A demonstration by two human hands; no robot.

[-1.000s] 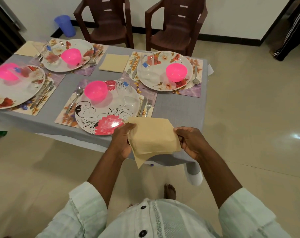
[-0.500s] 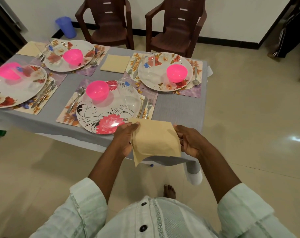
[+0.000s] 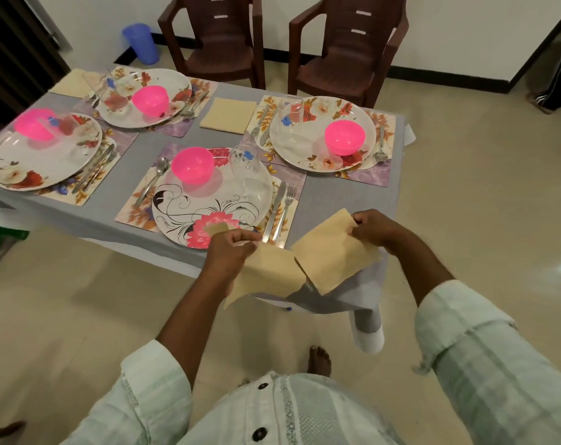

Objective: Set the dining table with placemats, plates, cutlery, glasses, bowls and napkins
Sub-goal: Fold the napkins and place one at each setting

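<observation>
Two beige napkins hang just off the near edge of the desk (image 3: 343,200), at about 6 o'clock from the nearest place setting. The left hand (image 3: 231,252) pinches the left napkin (image 3: 269,277) by its top edge, fingers curled round it. The right hand (image 3: 373,228) pinches the top corner of the right napkin (image 3: 333,255). The two napkins touch or nearly touch at their lower inner corners.

At 12 o'clock from the hands sits the nearest plate (image 3: 208,216), with a pink flower pattern, on a placemat (image 3: 134,210). It carries a pink bowl (image 3: 192,165) and a clear glass (image 3: 250,175). A spoon (image 3: 152,181) lies at the plate's 9 o'clock, a knife (image 3: 274,210) and fork (image 3: 285,210) at its 3 o'clock.

Three more settings, each with a pink bowl, lie farther off. A third napkin (image 3: 229,115) lies flat between the two far plates. Two brown chairs (image 3: 346,49) stand beyond the desk at 12 o'clock.
</observation>
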